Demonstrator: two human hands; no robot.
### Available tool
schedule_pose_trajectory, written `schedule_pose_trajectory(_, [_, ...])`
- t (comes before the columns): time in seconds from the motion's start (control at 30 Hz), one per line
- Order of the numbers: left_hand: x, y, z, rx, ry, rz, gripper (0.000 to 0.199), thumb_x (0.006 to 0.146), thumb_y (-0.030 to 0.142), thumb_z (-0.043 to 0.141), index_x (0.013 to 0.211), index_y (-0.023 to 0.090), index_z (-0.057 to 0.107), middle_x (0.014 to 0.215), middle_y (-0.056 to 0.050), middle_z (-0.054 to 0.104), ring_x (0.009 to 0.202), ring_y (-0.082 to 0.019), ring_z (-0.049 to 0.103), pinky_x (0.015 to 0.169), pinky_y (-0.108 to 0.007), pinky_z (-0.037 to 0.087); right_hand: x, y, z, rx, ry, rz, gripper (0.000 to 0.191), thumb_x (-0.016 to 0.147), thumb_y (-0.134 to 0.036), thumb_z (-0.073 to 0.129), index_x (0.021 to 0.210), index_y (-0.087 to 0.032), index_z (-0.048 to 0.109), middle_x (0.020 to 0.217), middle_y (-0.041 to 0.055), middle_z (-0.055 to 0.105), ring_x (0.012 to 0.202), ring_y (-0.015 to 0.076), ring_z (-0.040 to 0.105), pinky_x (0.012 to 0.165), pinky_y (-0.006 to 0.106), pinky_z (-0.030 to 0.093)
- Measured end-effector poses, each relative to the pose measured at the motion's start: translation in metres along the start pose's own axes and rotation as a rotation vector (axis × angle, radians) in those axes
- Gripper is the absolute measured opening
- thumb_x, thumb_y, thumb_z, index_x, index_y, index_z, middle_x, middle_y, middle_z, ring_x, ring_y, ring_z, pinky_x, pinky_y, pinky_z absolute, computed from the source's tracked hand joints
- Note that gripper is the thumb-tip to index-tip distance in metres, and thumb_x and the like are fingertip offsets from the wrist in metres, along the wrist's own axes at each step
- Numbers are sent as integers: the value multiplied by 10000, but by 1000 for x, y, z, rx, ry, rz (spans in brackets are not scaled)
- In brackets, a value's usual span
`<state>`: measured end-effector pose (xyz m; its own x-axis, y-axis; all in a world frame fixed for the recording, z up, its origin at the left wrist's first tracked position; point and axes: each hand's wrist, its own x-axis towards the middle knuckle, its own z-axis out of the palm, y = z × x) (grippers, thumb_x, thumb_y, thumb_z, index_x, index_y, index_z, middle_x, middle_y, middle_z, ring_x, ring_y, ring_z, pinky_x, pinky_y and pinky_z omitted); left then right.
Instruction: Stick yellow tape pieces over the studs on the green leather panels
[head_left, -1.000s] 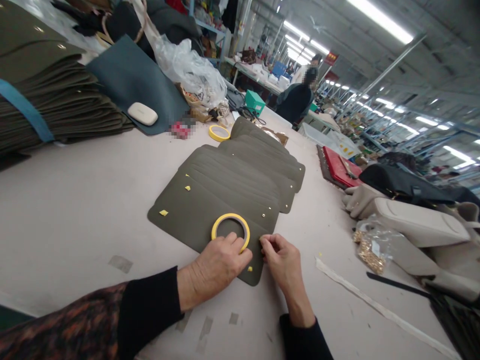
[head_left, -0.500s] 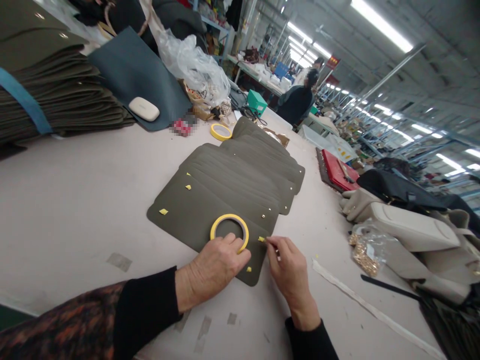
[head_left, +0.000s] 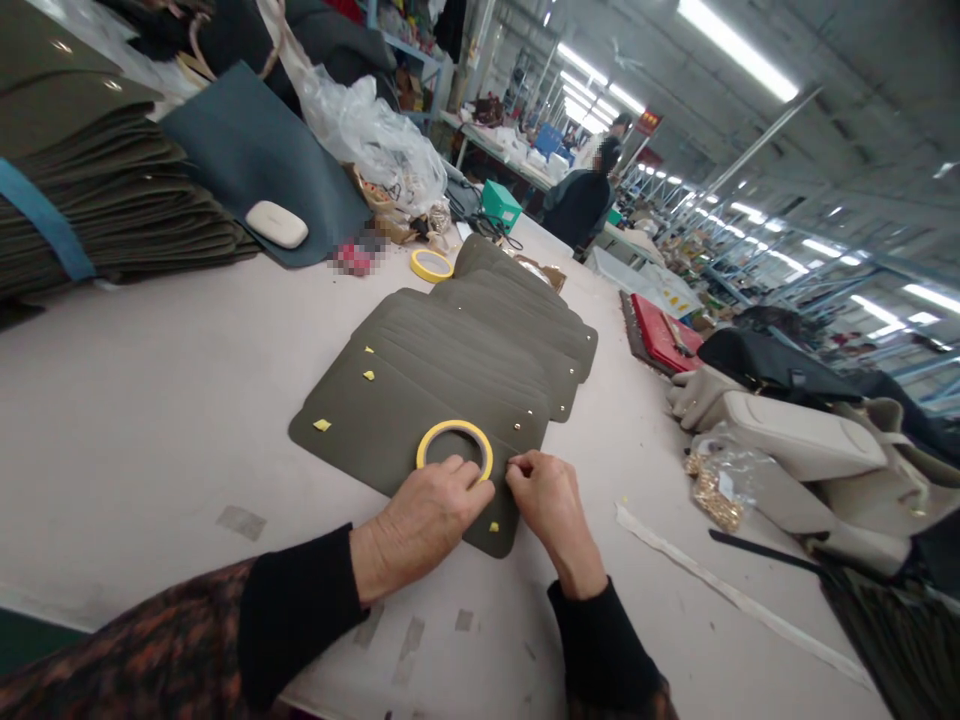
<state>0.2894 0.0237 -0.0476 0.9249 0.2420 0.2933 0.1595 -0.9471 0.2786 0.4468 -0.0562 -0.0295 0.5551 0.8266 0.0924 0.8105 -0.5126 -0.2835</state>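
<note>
My left hand (head_left: 431, 510) is closed on the near edge of a roll of yellow tape (head_left: 421, 440), tilted over the nearest olive-brown panel (head_left: 390, 420). To its right, my right hand (head_left: 546, 492) is pinched, its fingertips against the panel's right part; whatever lies under them is hidden. Small yellow tape pieces stick to this panel: one piece (head_left: 322, 425) by the left corner, another (head_left: 368, 375) above it, and one (head_left: 494, 527) near the right corner. Behind it, several like panels (head_left: 480, 320) overlap in a fanned row, with small metal studs along their right edges.
A second yellow tape roll (head_left: 431, 265) lies behind the panels. At left are a strapped stack of panels (head_left: 112, 200) and a white case (head_left: 277, 224) on a dark sheet (head_left: 262, 150). Beige bags (head_left: 802, 430), a bag of gold hardware (head_left: 716, 495) and a white strip (head_left: 720, 585) lie right.
My right hand has moved left and slightly up, and its fingertips now cover the spot where a yellow tape piece showed. My left hand still holds the roll. The view has shifted slightly.
</note>
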Motion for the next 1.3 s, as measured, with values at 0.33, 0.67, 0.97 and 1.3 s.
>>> schedule_pose_trajectory(0.33, [-12, -12, -40, -308, 269, 19, 298, 960, 200, 429, 1239, 207, 533, 1065, -37, 676, 980, -137, 642, 881, -264, 523, -50, -4, -17, 389, -19, -102, 151, 827, -183, 563, 840, -202, 713, 765, 22, 723, 653, 153, 649, 602, 241, 473])
schedule_pose_trajectory(0.67, [-23, -5, -33, -329, 180, -15, 446, 941, 195, 465, 1369, 180, 339, 1239, -83, 617, 1095, -163, 618, 923, -296, 524, -58, -30, -17, 450, 223, -506, 180, 880, -106, 500, 964, -197, 631, 871, 54, 677, 811, 155, 634, 736, 282, 517])
schedule_pose_trajectory(0.97, [-21, -3, -39, -328, 62, 2, 150, 940, 150, 411, 936, 189, 556, 848, -3, 624, 798, -136, 614, 702, -229, 477, -65, -30, -6, 330, 406, -547, 159, 808, -73, 522, 828, -185, 633, 697, 22, 667, 627, 134, 627, 614, 240, 499])
schedule_pose_trajectory(1.3, [-13, 6, -33, -135, 208, 104, 200, 947, 149, 371, 855, 186, 544, 767, -14, 535, 672, -142, 512, 615, -248, 424, -47, -11, -8, 1064, 6, 338, 222, 699, -358, 698, 643, -157, 621, 499, -19, 593, 441, 117, 559, 464, 236, 490])
